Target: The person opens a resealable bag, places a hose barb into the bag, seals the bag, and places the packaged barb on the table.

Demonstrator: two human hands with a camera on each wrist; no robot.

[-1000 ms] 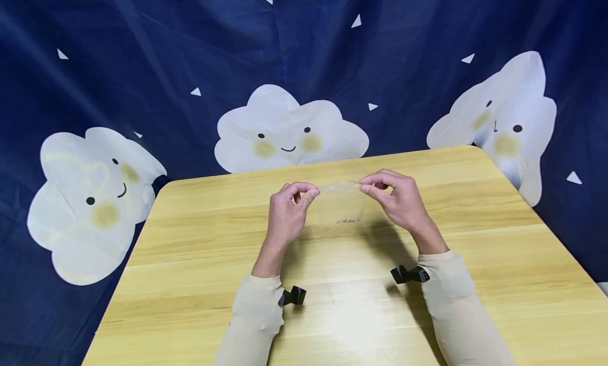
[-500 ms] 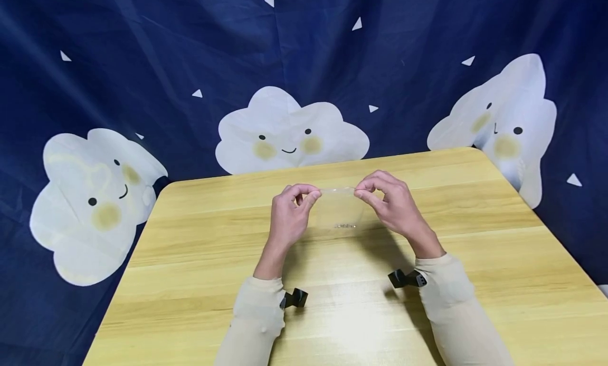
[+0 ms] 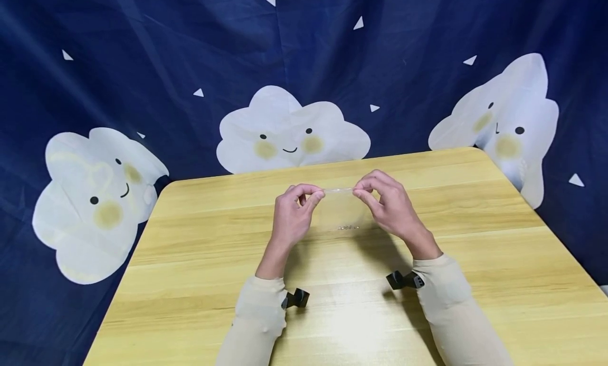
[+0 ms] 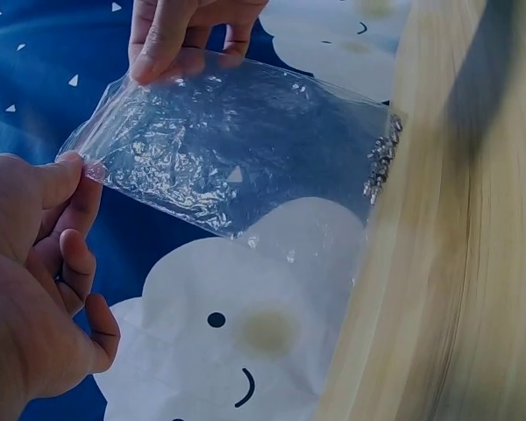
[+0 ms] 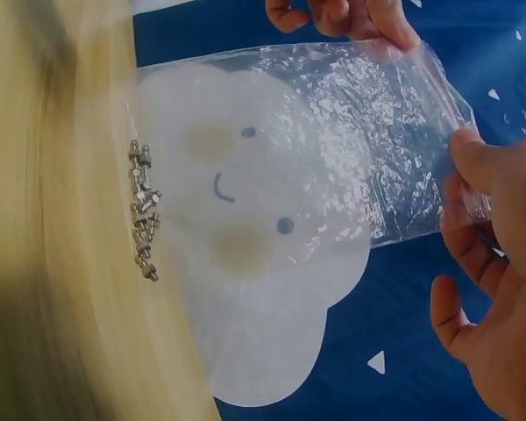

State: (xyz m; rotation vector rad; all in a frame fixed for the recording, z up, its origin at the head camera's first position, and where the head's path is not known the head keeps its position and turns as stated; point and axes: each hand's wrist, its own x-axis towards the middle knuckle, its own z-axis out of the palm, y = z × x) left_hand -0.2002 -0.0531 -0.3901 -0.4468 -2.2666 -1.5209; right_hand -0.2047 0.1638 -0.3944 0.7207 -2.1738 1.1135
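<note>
Between my hands hangs a clear plastic bag [image 3: 339,209], its top edge stretched straight. My left hand [image 3: 292,215] pinches one top corner between thumb and index finger, and my right hand [image 3: 391,205] pinches the other. In the left wrist view, the bag [image 4: 245,158] looks crinkled and shiny near the top, with a faint pinkish strip along its mouth. Several small metal bolts with nuts [image 5: 143,210] lie in a row along the bag's bottom. Whether the bag's bottom touches the table I cannot tell.
A light wood-grain table [image 3: 199,281] with rounded far corners spreads under both arms. Behind it hangs a dark blue curtain [image 3: 323,49] printed with white clouds. Each sleeved wrist carries a small black camera [image 3: 297,298].
The bag's top edge was slack and wavy and is now taut and level. My right hand has moved slightly left, my left hand slightly right. The bolts sit a little lower in view.
</note>
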